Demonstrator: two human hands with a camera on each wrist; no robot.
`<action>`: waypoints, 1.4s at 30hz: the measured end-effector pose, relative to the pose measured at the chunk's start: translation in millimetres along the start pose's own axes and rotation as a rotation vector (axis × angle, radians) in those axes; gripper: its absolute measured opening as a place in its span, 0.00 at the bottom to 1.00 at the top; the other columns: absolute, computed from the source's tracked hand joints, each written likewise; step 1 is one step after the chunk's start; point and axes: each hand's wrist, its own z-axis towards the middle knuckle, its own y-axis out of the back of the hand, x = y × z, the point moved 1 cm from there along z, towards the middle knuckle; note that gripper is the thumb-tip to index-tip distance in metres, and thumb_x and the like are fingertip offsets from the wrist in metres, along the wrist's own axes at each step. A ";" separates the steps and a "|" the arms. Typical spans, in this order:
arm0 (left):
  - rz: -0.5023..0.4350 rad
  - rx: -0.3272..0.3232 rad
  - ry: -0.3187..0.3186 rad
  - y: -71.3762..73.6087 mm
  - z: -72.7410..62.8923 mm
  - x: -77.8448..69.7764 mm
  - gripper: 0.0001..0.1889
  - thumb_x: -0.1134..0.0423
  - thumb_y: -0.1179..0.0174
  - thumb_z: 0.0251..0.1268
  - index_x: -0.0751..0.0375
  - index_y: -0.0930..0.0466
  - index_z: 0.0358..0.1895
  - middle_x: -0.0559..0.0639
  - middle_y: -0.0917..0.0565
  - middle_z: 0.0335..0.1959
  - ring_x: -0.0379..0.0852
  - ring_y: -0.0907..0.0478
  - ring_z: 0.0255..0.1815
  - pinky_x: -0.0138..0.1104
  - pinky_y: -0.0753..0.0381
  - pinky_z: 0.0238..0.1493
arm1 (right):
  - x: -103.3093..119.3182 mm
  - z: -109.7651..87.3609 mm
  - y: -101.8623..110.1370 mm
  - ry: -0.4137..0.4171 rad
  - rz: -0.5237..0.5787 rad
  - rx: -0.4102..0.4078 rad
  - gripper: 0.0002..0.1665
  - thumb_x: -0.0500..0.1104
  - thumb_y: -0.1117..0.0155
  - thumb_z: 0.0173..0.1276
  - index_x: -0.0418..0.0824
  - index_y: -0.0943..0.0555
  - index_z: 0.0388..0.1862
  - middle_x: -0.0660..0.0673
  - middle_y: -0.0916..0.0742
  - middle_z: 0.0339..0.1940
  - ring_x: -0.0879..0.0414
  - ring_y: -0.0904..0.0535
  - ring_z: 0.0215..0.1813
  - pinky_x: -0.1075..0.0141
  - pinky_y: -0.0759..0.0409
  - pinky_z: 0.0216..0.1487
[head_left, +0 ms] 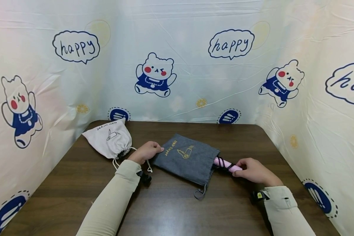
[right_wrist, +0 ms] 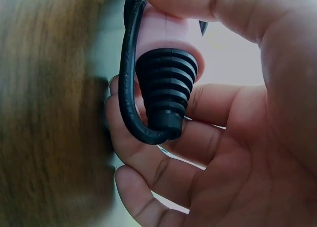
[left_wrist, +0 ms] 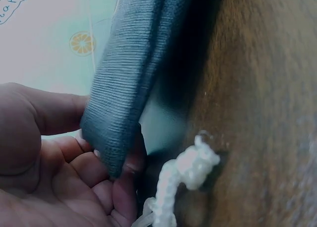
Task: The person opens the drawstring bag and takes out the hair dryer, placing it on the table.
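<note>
A dark grey drawstring bag (head_left: 191, 164) with a yellow "Hair Dryer" print lies mid-table, its mouth facing right. My left hand (head_left: 147, 152) pinches the bag's closed left corner between thumb and fingers, as the left wrist view also shows at the grey fabric (left_wrist: 124, 83). From the mouth sticks out the pink handle of a hair dryer (head_left: 237, 168), wound with black cord; the rest of it is hidden in the bag. My right hand (head_left: 256, 171) grips the handle's end. In the right wrist view, a ribbed black cord guard (right_wrist: 168, 83) projects from the handle between thumb and fingers.
Left of the grey bag lies a white drawstring bag (head_left: 113, 139) with a hair dryer print, its white cord (head_left: 149, 166) reaching beside my left hand. The brown table (head_left: 171, 209) is bordered by a printed curtain (head_left: 188, 78) behind and at both sides.
</note>
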 end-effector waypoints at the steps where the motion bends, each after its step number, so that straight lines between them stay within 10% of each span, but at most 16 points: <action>1: -0.002 -0.001 0.002 -0.2 0.0 0.2 0.14 0.57 0.44 0.81 0.62 0.21 0.35 0.51 0.24 0.33 0.48 0.29 0.34 0.38 0.31 0.38 | 0.2 -0.1 0.1 0.003 -0.001 0.002 0.18 0.57 0.23 0.61 0.46 0.14 0.39 0.49 0.16 0.33 0.54 0.24 0.35 0.61 0.27 0.36; 26: 0.004 0.039 -0.021 1.3 0.7 2.4 0.19 0.54 0.40 0.78 0.57 0.29 0.26 0.48 0.34 0.25 0.46 0.38 0.27 0.38 0.36 0.35 | -3.9 -0.7 0.0 0.013 0.007 0.026 0.17 0.55 0.25 0.63 0.45 0.15 0.40 0.48 0.17 0.33 0.53 0.24 0.36 0.60 0.26 0.36; 33: 0.059 0.049 -0.005 1.6 1.5 1.9 0.13 0.53 0.33 0.70 0.59 0.19 0.41 0.55 0.21 0.58 0.48 0.26 0.50 0.42 0.27 0.52 | -0.8 0.1 -1.6 0.048 -0.020 0.014 0.31 0.62 0.22 0.59 0.43 0.17 0.51 0.49 0.15 0.39 0.54 0.22 0.40 0.60 0.23 0.42; 42: 0.076 0.035 -0.012 -0.6 3.1 2.9 0.15 0.55 0.37 0.74 0.64 0.19 0.53 0.59 0.21 0.63 0.52 0.23 0.58 0.46 0.24 0.56 | 3.5 10.0 -19.2 0.179 -0.065 -0.085 0.40 0.70 0.24 0.58 0.45 0.18 0.58 0.50 0.15 0.48 0.57 0.22 0.46 0.60 0.21 0.48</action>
